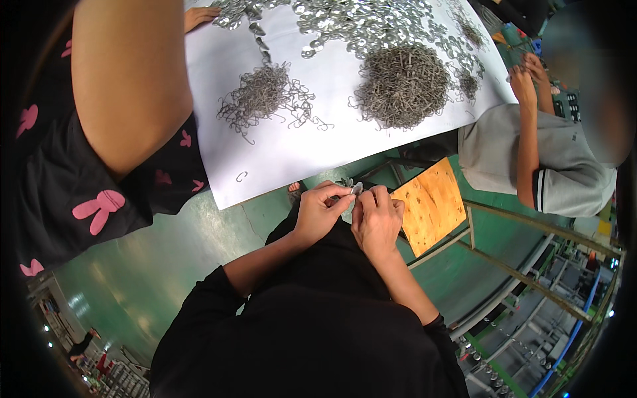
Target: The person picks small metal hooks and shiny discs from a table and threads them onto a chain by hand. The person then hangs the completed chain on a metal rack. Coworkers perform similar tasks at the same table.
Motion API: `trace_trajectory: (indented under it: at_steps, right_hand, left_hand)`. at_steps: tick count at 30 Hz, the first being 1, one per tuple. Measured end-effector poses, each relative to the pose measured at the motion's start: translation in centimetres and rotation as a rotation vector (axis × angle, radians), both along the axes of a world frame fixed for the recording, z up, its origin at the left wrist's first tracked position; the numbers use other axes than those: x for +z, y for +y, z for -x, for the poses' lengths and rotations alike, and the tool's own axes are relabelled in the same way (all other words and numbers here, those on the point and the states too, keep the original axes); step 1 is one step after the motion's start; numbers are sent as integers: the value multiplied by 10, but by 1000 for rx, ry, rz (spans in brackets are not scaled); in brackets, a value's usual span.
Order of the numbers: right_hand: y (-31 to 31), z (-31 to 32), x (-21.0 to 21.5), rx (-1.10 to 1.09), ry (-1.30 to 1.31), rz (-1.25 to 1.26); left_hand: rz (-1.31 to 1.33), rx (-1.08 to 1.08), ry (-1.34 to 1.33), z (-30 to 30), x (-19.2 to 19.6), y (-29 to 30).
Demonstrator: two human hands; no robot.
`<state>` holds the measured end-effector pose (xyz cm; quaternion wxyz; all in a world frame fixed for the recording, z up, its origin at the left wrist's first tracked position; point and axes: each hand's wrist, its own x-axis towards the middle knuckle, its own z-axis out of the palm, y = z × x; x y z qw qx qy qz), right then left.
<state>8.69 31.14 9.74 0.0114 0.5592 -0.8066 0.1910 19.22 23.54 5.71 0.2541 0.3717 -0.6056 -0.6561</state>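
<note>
A small shiny metal disc [357,188] shows between my two hands, in front of my body and below the table's near edge. The thumb and forefinger of my left hand [317,212] pinch it. My right hand [377,222] is closed right beside it, fingertips bent together; what these hold is hidden by the fingers. On the white table [292,152] lie a large pile of bent wire hooks [403,86] and a smaller, looser pile of hooks [259,96]. Many round metal discs [371,26] spread behind them. One single hook [241,177] lies near the front left corner.
At the left stands a person in black clothes with pink rabbit shapes [98,211], arm over the table. Another person in a grey shirt [507,149] works at the right. A wooden stool [432,207] stands right of my hands. Metal rails [531,225] run behind it.
</note>
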Motion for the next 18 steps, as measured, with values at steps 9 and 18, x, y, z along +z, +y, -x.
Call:
trace_trajectory:
  at_steps: [9, 18]
  right_hand:
    - [-18, 0, -8, 32, -156, -40]
    - [-32, 29, -1, 97, -480, -348]
  left_hand:
    - [-74, 68, 2, -12, -8, -10]
    - [30, -40, -26, -18, -16, -21]
